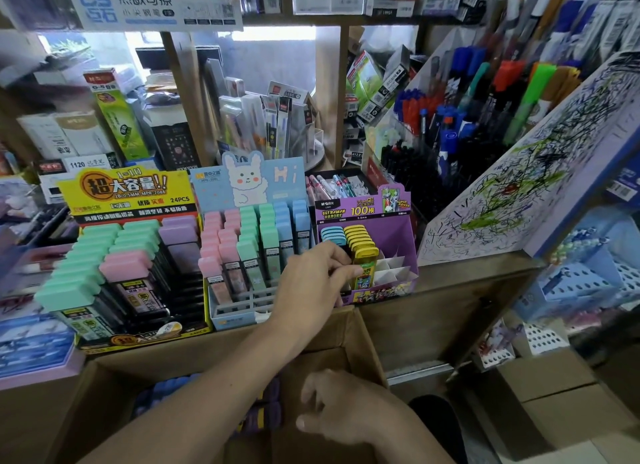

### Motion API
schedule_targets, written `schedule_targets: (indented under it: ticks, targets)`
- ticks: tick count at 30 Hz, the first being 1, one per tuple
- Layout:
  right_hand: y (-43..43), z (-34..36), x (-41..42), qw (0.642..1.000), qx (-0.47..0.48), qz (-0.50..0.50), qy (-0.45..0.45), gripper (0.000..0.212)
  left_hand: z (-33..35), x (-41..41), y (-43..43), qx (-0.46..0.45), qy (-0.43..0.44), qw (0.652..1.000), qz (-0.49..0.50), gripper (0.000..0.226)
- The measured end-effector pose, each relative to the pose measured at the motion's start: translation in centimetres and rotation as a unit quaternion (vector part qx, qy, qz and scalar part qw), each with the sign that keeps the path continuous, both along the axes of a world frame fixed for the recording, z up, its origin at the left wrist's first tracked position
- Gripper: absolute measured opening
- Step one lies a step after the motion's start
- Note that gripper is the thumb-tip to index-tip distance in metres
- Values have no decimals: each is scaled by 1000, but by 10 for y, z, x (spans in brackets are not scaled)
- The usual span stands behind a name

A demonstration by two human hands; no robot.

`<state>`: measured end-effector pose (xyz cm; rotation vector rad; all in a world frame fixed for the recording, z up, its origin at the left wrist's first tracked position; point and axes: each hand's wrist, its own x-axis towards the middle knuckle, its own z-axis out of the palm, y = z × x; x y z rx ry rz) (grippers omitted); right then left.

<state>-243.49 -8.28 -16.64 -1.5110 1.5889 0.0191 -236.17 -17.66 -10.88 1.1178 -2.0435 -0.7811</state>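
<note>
Our left hand (311, 280) reaches across from the lower left to a purple cardboard display box printed with cartoon heroes (398, 235). Its fingers and thumb are curled round a slim yellow plastic lead-refill case (364, 266) and pinch it. The case stands upright at the front of the box's yellow row, just beside a row of teal-capped cases (333, 234). The purple box sits on a brown wooden surface (460, 290), touching a pale blue display with a white rabbit card (249, 183) full of pink, green and blue cases. Further left is a yellow-fronted display (128, 193) of green, pink and lilac capped cases. Our right hand (341, 404) hangs low over an open brown cardboard carton (346, 328). Its thumb points left and its fingers bend downward. We cannot tell whether it holds anything, since the fingertips are hidden. Blurred blue and purple items (166, 387) lie inside the carton. To the right a tilted white board covered in pen scribbles (536, 172) leans below racks of blue, red and green markers (460, 110).
</note>
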Motion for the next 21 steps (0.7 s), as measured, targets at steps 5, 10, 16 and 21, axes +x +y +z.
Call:
schedule_targets:
  ticks: [5, 10, 16, 21]
  targets:
    - [0, 1, 0, 1000, 1, 5, 2, 39, -4, 0, -1, 20, 10, 1000, 11, 15]
    - [1, 0, 0, 1000, -7, 1, 7, 40, -7, 1, 0, 36, 22, 999, 24, 20]
    - [2, -3, 2, 1000, -18, 3, 11, 36, -1, 30, 9, 41, 77, 996, 30, 20]
    - [0, -7, 4, 998, -49, -28, 15, 38, -7, 99, 27, 33, 84, 990, 109, 13]
